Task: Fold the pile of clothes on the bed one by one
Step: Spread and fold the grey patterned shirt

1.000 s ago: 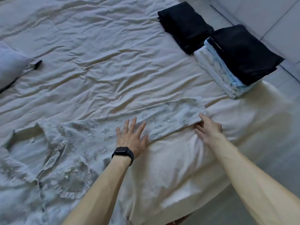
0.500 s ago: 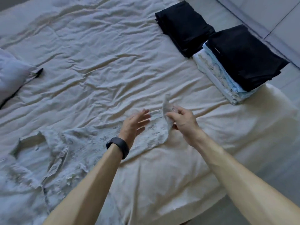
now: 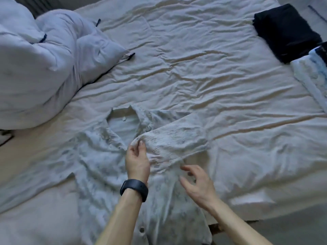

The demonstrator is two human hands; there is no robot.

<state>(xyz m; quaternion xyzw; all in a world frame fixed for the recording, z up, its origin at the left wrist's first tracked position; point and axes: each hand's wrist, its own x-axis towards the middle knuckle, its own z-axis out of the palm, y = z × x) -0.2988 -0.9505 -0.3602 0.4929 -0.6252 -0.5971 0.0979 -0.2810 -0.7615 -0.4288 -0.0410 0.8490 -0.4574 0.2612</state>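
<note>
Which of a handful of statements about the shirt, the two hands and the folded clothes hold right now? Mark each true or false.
1. The left hand pinches the end of the sleeve over the shirt. True.
2. The right hand grips the collar. False: it is open over the shirt's front and holds nothing.
3. The dark wristband sits on the right wrist. False: it is on the left wrist.
4. A folded black garment lies at the far right of the bed. True.
</note>
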